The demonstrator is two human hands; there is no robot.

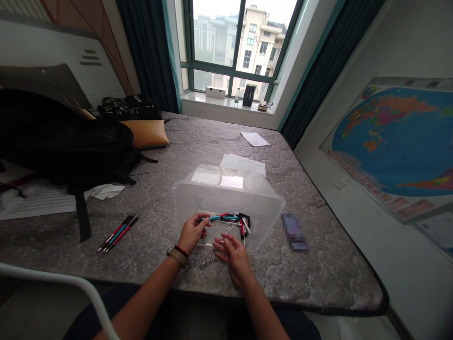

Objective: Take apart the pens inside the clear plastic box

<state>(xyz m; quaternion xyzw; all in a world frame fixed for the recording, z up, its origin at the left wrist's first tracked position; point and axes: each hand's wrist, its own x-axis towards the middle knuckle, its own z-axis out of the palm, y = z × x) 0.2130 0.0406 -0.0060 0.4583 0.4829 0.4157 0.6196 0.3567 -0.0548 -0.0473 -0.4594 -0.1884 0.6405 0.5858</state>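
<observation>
A translucent plastic bin (228,198) lies tipped on its side, its open mouth facing me. My left hand (193,232) reaches into the mouth, with thumb and fingers closed on a blue pen (214,218). Beside that pen, inside the bin, is a small heap of pen parts (243,224) in red, black, white and blue. Thin white sticks lie near them, too small to make out well. My right hand (234,257) is at the bin's front edge, palm turned inward, fingers loosely apart and seemingly holding nothing.
Several assembled pens (118,233) lie together at left on the grey quilted mattress (155,269). A blurred purple object (295,232) lies right of the bin. Papers (244,163) lie behind it. A black backpack (67,137) fills the left side; a white rail (71,278) crosses front left.
</observation>
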